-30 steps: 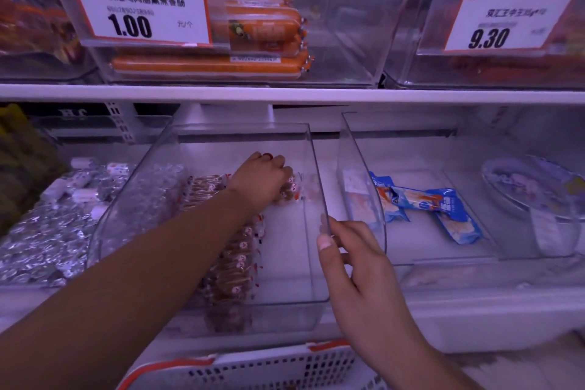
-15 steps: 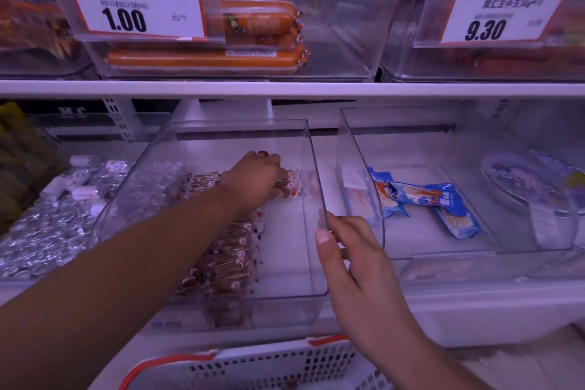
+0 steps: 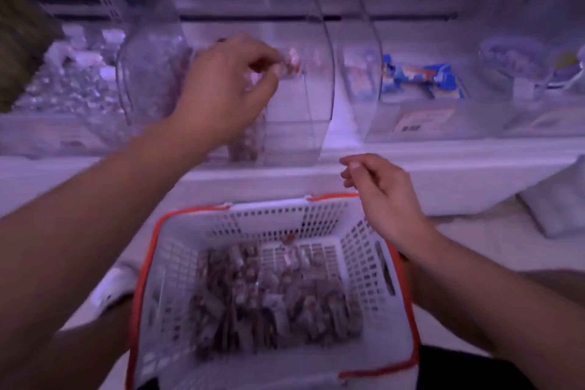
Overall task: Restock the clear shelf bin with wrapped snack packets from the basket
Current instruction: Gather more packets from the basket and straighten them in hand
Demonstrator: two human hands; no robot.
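The clear shelf bin (image 3: 316, 98) stands on the shelf at upper centre, with a row of brown wrapped snack packets (image 3: 247, 142) along its left side. My left hand (image 3: 221, 89) reaches into the bin, and its curled fingertips pinch a wrapped snack packet (image 3: 289, 65) near the back; the picture is blurred there. My right hand (image 3: 380, 193) hovers over the far right corner of the white, red-rimmed basket (image 3: 148, 263), fingers loosely curled and holding nothing. Several more packets (image 3: 269, 294) lie on the basket floor.
A second clear bin to the right holds blue packets (image 3: 421, 79). Silver-wrapped sweets (image 3: 69, 89) fill the bin on the left. A white shoe (image 3: 110, 288) is on the floor left of the basket, and a pale bag (image 3: 557, 199) lies at the right.
The view has tipped down, bringing the basket into sight. My right hand has left the bin's front edge and now hangs over the basket. My left hand stays at the back of the bin.
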